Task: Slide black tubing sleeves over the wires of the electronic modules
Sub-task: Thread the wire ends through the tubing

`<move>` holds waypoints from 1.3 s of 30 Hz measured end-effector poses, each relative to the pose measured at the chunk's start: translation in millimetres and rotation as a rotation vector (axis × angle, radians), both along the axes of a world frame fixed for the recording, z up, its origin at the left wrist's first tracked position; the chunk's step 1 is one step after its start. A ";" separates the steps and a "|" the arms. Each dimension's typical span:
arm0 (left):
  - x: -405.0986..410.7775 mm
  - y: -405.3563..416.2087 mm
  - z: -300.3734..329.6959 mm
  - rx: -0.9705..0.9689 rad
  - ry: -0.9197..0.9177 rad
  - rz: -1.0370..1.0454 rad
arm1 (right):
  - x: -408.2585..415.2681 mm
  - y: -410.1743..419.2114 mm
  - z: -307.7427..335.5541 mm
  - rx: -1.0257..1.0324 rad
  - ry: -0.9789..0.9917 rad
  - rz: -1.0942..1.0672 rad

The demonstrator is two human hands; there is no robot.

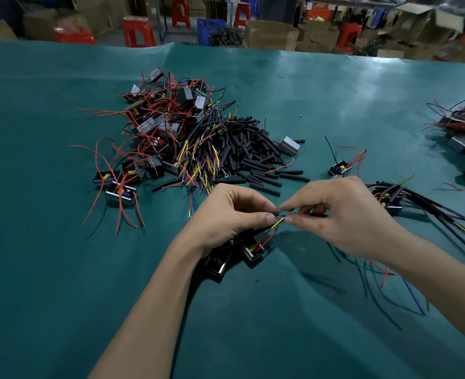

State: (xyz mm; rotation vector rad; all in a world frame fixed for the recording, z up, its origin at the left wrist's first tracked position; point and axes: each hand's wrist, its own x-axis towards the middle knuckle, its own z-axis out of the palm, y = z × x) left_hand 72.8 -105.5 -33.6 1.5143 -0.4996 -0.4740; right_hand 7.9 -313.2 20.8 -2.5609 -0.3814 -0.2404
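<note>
Black tubing sleeve [317, 215] meets wire above a green-covered workbench [62, 269], where a worker's two bare hands come together over a small electronic module [253, 248]. The right hand [343, 214] pinches the sleeve between thumb and forefinger, most of its length hidden behind the fingers. The left hand [226, 214] pinches the gathered wire ends at the sleeve's mouth, with a yellow wire [278, 222] and a red one running down to the module, which lies on the cloth just under the left palm.

The sleeve lies roughly level, its long axis running left to right, its open end pointing toward the left hand. By the look of it, threading has only begun, with the wire tips just at the opening; whether they are inside cannot be told. The next move would seem to call for keeping the strands bunched and in line with the bore while the sleeve is pushed leftward toward the module.

Beyond the hands lie a heap of loose sleeves [253, 149] and a pile of unsleeved modules [157, 119]; sleeved units [390, 198] rest at right.
</note>
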 end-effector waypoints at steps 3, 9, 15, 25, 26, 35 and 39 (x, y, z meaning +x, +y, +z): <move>-0.1 1.8 -0.1 0.001 0.012 -0.034 | 0.6 -0.3 -0.8 -0.028 -0.046 0.044; 0.3 3.9 1.6 0.064 -0.001 -0.032 | 3.2 -1.2 -0.8 -0.105 -0.051 0.071; 0.1 4.2 0.3 0.032 0.025 -0.053 | 5.4 -2.7 5.4 -0.075 0.045 0.095; 0.7 2.5 -2.1 -0.010 0.012 -0.031 | 10.8 0.7 10.6 -0.031 0.093 0.104; 0.6 2.2 -1.8 -0.016 0.014 -0.026 | 11.0 0.0 10.3 -0.017 0.088 0.097; -4.0 -3.2 1.5 0.010 0.043 -0.112 | -7.4 1.5 -16.9 0.105 -0.009 -0.016; -4.2 -3.6 2.6 0.032 0.018 -0.130 | -9.9 2.6 -19.2 0.114 -0.049 0.007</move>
